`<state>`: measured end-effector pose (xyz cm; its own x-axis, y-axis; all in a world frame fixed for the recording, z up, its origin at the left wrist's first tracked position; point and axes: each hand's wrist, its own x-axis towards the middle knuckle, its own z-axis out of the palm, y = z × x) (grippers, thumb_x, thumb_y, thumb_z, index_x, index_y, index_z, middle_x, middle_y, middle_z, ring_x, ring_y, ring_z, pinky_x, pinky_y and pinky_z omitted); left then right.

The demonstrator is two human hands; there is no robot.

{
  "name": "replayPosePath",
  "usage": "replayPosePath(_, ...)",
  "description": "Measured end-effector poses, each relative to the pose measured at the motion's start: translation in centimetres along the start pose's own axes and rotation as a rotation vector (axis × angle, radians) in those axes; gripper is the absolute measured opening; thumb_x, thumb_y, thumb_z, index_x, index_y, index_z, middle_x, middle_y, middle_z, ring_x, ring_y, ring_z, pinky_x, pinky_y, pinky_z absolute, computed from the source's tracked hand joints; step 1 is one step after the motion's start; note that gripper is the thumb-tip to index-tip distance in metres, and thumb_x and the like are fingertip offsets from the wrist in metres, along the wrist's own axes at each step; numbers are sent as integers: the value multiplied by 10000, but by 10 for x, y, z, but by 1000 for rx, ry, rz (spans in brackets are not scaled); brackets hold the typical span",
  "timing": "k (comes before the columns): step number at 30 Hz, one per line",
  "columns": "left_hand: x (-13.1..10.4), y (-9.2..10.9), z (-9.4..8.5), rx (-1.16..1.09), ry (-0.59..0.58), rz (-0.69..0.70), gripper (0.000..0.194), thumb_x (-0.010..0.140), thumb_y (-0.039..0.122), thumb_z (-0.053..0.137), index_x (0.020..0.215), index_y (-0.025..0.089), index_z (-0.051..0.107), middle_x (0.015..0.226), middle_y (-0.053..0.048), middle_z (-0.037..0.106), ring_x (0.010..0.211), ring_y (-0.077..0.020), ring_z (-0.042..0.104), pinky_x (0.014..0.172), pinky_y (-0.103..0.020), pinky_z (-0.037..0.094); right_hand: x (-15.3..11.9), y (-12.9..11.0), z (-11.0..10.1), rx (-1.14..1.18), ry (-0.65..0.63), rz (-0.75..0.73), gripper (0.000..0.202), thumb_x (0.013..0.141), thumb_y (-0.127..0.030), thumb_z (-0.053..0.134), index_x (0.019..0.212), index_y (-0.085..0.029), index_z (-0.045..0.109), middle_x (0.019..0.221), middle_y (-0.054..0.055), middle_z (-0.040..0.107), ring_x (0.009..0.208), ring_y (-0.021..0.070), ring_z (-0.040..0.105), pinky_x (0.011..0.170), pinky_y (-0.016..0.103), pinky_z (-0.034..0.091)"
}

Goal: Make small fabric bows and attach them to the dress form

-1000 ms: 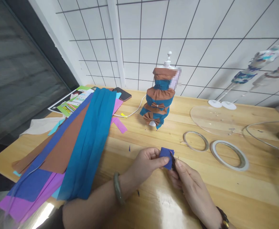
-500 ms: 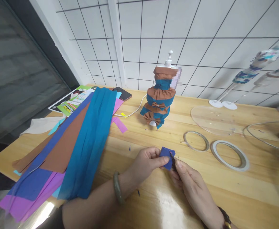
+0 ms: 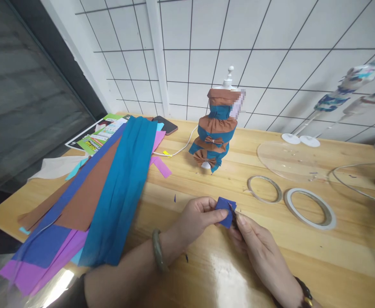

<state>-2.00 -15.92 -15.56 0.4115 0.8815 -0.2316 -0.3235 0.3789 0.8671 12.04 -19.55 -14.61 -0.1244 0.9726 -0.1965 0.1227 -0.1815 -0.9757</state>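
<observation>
My left hand pinches a small folded piece of blue paper between thumb and fingers, above the middle of the table. Small dark scissors are gripped in my right hand, their tip against the right part of the blue piece. The fingers of my right hand hide most of the handles. Behind my hands stands a small dress form wrapped in brown and teal material with two brown bows. Little blue scraps lie on the table left of my hands.
Long sheets of teal, brown, blue and purple material cover the left side, with a phone behind. On the right are two tape rings, a clear disc and two stands. A white cable runs near the dress form.
</observation>
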Motion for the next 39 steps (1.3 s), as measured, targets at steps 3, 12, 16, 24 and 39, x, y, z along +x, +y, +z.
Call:
replayPosePath(3, 0, 0, 0, 2, -7, 7, 160, 686, 250, 641, 761, 109, 641, 715, -30, 615, 660, -99, 523, 674, -230, 397, 0, 1, -1, -16, -14, 0, 357, 839, -469, 409, 607, -198, 399, 565, -42, 320, 493, 99, 270, 420, 209, 255)
replayPosePath(12, -1, 3, -1, 44, 4, -12, 211, 644, 302, 676, 729, 112, 641, 682, -17, 615, 642, -103, 529, 672, -232, 408, 0, -1, -4, -95, -48, -31, 353, 850, -470, 377, 620, -203, 399, 577, -33, 319, 510, 115, 280, 444, 227, 272)
replayPosePath(16, 0, 3, -2, 64, 2, -13, 207, 647, 297, 674, 727, 109, 639, 680, -16, 614, 638, -101, 528, 670, -234, 410, -1, 3, -6, -116, -73, -23, 347, 865, -453, 356, 624, -204, 377, 591, -34, 302, 523, 114, 278, 459, 226, 278)
replayPosePath(24, -1, 5, -3, 79, -13, -18, 207, 660, 276, 665, 770, 101, 649, 698, -24, 619, 642, -97, 534, 668, -226, 415, -1, 3, -7, -147, -76, -20, 353, 855, -469, 355, 621, -206, 379, 600, -31, 301, 534, 120, 289, 470, 223, 289)
replayPosePath(39, 0, 4, -10, 195, -34, -15, 199, 674, 305, 641, 719, 112, 627, 676, -34, 629, 635, -117, 555, 633, -234, 426, -1, 3, -10, -179, -126, -21, 334, 867, -452, 343, 651, -204, 401, 614, -30, 289, 552, 123, 285, 477, 223, 293)
